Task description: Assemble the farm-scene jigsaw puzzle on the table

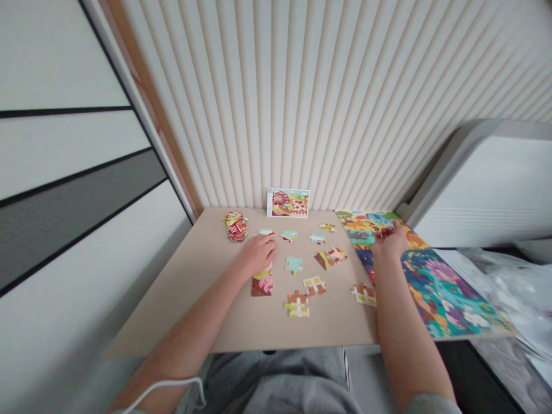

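Observation:
My left hand [257,254] lies palm down over a column of puzzle pieces, fingers stretched forward and touching them. Below it shows a puzzle piece with a pink pig [264,284]; a pale blue piece [265,232] peeks out beyond the fingertips, and the parts between are hidden. Raised above the finished animal puzzle at the right, my right hand [391,238] has its fingers curled in toward the thumb. Whatever they pinch, if anything, is too small to make out. Near my left hand lie a blue-and-red piece [289,236] and a plain light-blue piece [294,264].
A stack of pieces [236,226] sits at the back left. A farm picture card [288,203] leans against the pleated curtain [276,115]. Joined fence pieces [297,303] and a brown-green pair [331,258] are scattered nearby. An underwater puzzle [457,293] covers the right side.

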`<state>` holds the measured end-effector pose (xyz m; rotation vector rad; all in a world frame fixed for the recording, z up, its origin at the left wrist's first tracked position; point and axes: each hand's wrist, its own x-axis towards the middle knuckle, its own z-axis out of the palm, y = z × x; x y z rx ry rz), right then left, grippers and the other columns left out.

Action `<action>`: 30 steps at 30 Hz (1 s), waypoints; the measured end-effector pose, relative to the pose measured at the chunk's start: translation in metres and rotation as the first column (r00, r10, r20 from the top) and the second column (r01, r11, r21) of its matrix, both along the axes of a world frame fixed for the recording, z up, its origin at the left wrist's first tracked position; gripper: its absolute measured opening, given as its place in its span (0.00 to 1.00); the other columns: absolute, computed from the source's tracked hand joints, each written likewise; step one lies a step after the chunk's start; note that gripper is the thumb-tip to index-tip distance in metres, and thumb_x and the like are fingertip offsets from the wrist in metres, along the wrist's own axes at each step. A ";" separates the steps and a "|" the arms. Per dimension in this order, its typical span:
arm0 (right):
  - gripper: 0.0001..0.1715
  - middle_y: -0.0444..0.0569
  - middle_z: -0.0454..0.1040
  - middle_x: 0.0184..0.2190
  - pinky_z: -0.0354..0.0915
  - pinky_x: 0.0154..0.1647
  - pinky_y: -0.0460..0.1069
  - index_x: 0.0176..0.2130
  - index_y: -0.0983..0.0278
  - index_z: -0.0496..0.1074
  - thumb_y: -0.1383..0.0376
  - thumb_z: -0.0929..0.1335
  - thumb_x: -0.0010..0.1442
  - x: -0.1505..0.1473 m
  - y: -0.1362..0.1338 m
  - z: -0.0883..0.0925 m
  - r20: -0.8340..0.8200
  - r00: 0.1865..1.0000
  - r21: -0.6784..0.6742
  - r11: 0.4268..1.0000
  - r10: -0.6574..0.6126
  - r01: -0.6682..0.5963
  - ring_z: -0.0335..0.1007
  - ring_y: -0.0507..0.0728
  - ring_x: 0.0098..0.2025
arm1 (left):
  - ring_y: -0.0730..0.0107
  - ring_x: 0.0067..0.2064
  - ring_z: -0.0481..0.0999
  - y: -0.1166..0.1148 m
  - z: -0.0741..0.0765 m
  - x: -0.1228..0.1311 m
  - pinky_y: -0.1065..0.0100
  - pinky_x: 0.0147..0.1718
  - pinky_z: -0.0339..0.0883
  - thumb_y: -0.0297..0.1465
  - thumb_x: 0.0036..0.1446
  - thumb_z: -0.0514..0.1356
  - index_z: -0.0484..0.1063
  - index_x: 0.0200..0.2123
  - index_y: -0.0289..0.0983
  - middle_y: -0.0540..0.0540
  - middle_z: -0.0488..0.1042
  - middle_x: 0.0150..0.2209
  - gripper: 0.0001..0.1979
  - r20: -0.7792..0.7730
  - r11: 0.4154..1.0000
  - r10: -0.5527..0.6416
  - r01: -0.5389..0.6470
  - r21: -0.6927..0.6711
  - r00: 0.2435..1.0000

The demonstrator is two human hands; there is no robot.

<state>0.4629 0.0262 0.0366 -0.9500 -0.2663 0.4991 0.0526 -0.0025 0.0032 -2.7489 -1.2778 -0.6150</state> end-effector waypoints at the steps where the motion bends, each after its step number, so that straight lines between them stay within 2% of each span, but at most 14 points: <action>1: 0.12 0.35 0.59 0.23 0.57 0.20 0.43 0.31 0.60 0.61 0.60 0.70 0.56 0.000 0.000 0.000 -0.008 1.000 0.004 1.000 0.014 -0.014 0.59 0.47 0.21 | 0.56 0.54 0.72 0.001 0.000 -0.001 0.54 0.53 0.66 0.32 0.68 0.53 0.76 0.46 0.40 0.41 0.75 0.48 0.12 0.001 1.000 0.009 -0.009 0.007 1.000; 6: 0.12 0.35 0.59 0.22 0.56 0.19 0.42 0.32 0.60 0.63 0.59 0.70 0.55 -0.004 0.002 -0.002 -0.021 0.997 0.020 0.997 0.069 -0.069 0.58 0.46 0.21 | 0.57 0.51 0.73 0.001 -0.002 -0.001 0.55 0.51 0.66 0.32 0.67 0.53 0.76 0.45 0.40 0.42 0.76 0.47 0.11 -0.014 1.000 0.019 -0.019 0.004 1.000; 14: 0.12 0.35 0.61 0.23 0.57 0.18 0.41 0.34 0.61 0.65 0.59 0.71 0.55 -0.013 0.005 -0.004 -0.016 0.993 -0.002 0.993 0.114 -0.114 0.59 0.46 0.21 | 0.58 0.52 0.73 0.001 -0.001 0.001 0.56 0.52 0.66 0.31 0.67 0.53 0.76 0.45 0.40 0.42 0.75 0.48 0.12 -0.006 1.000 -0.007 0.007 -0.003 1.000; 16: 0.11 0.35 0.61 0.22 0.57 0.18 0.41 0.33 0.62 0.66 0.60 0.71 0.55 -0.015 0.005 -0.004 -0.019 0.991 -0.007 0.991 0.132 -0.132 0.59 0.46 0.21 | 0.57 0.51 0.73 0.003 0.000 -0.003 0.55 0.52 0.66 0.31 0.67 0.52 0.76 0.46 0.39 0.41 0.75 0.47 0.13 -0.001 0.999 0.047 -0.047 0.020 0.999; 20: 0.10 0.35 0.61 0.22 0.57 0.19 0.41 0.32 0.62 0.66 0.61 0.71 0.54 -0.018 0.006 -0.004 0.003 0.989 -0.015 0.989 0.147 -0.147 0.59 0.46 0.21 | 0.56 0.51 0.72 0.010 0.002 -0.015 0.54 0.55 0.64 0.30 0.67 0.50 0.75 0.45 0.38 0.39 0.75 0.47 0.14 0.021 0.970 0.226 -0.227 0.085 0.974; 22: 0.10 0.35 0.61 0.22 0.57 0.18 0.41 0.31 0.61 0.66 0.61 0.71 0.54 -0.021 0.006 -0.004 0.014 0.989 -0.026 0.989 0.149 -0.148 0.59 0.46 0.21 | 0.53 0.54 0.70 0.013 0.003 -0.023 0.53 0.56 0.63 0.30 0.66 0.51 0.75 0.47 0.37 0.38 0.74 0.49 0.14 0.035 0.934 0.334 -0.336 0.123 0.942; 26: 0.10 0.35 0.61 0.21 0.56 0.16 0.41 0.31 0.61 0.68 0.61 0.72 0.52 -0.025 0.006 -0.003 0.016 0.985 -0.031 0.985 0.172 -0.172 0.58 0.46 0.20 | 0.47 0.58 0.67 0.018 0.001 -0.039 0.51 0.57 0.60 0.31 0.63 0.54 0.70 0.55 0.34 0.33 0.70 0.55 0.18 0.056 0.817 0.553 -0.554 0.161 0.831; 28: 0.10 0.36 0.62 0.20 0.56 0.16 0.41 0.32 0.61 0.69 0.61 0.73 0.52 -0.025 0.007 -0.005 0.025 0.981 -0.032 0.981 0.191 -0.190 0.58 0.46 0.20 | 0.46 0.57 0.69 0.018 -0.002 -0.043 0.51 0.55 0.61 0.31 0.63 0.54 0.68 0.57 0.34 0.32 0.70 0.54 0.20 0.035 0.776 0.619 -0.618 0.128 0.784; 30: 0.11 0.36 0.63 0.21 0.58 0.16 0.40 0.32 0.61 0.70 0.60 0.73 0.51 -0.024 0.009 -0.009 0.038 0.978 -0.027 0.979 0.205 -0.204 0.59 0.47 0.21 | 0.47 0.54 0.71 0.018 -0.007 -0.045 0.53 0.52 0.64 0.31 0.63 0.54 0.67 0.58 0.35 0.32 0.72 0.51 0.20 0.009 0.763 0.643 -0.641 0.084 0.766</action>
